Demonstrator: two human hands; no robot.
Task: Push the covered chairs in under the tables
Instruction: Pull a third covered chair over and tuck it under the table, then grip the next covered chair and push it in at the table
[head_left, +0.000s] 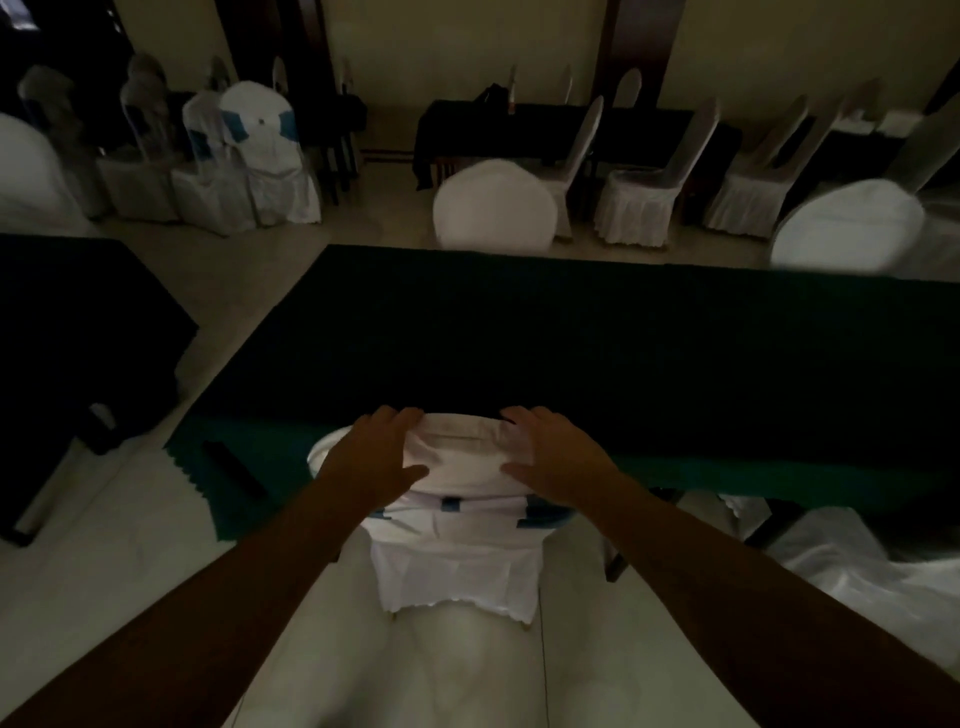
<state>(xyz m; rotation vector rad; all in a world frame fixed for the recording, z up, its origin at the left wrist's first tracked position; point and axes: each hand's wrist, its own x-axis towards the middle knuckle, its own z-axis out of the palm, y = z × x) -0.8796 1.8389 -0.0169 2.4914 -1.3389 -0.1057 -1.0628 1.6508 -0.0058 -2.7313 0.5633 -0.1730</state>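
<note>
Both hands (382, 454) (550, 452) gripping upright chair-back (460, 483), facing table (571, 338).

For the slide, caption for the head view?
Both hands, left and right, grip a white-covered chair at the green-clothed table.

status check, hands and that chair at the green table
Left hand and right hand gripping the top of the white-covered chair. Chair back at the green tablecloth edge. Nothing visible blocking it.
</note>
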